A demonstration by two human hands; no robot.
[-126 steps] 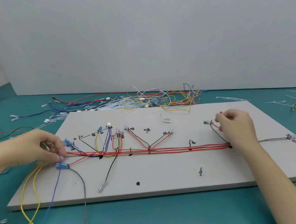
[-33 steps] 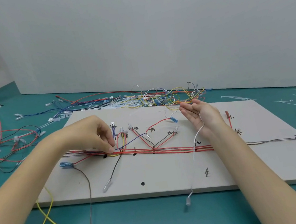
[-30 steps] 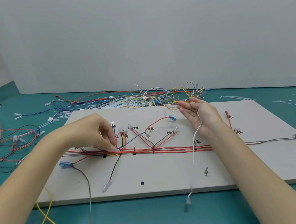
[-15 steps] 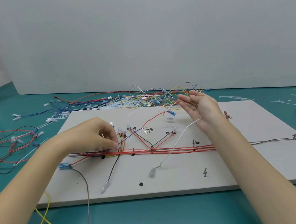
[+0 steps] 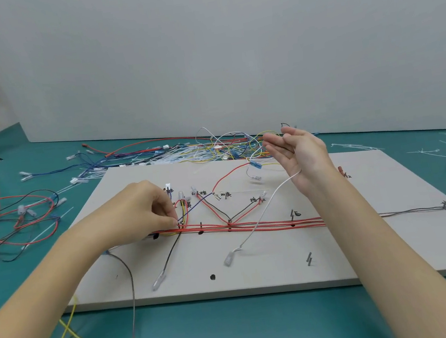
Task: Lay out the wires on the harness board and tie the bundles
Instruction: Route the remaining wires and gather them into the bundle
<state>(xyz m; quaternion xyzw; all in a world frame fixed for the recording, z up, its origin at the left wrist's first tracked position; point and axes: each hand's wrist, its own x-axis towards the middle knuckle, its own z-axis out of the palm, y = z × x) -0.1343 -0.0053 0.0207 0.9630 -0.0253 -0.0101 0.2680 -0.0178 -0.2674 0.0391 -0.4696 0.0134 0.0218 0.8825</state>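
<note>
Leftmost, loose red and black wires (image 5: 6, 218) sprawled on the green table (image 5: 241, 337) at nine o'clock from the harness board (image 5: 260, 273). On the board's left half, the left hand (image 5: 138, 210) pinched wires where the red bundle (image 5: 253, 223) began. That bundle ran toward three o'clock across the board. The right hand (image 5: 301, 157) hovered palm-up, fingers relaxed, with a white wire (image 5: 263, 212) draped across its palm and trailing toward seven o'clock onto the board.

head cam | looks forward-down, close over harness board (image 5: 262, 284) | single view, both forearms in frame
</note>
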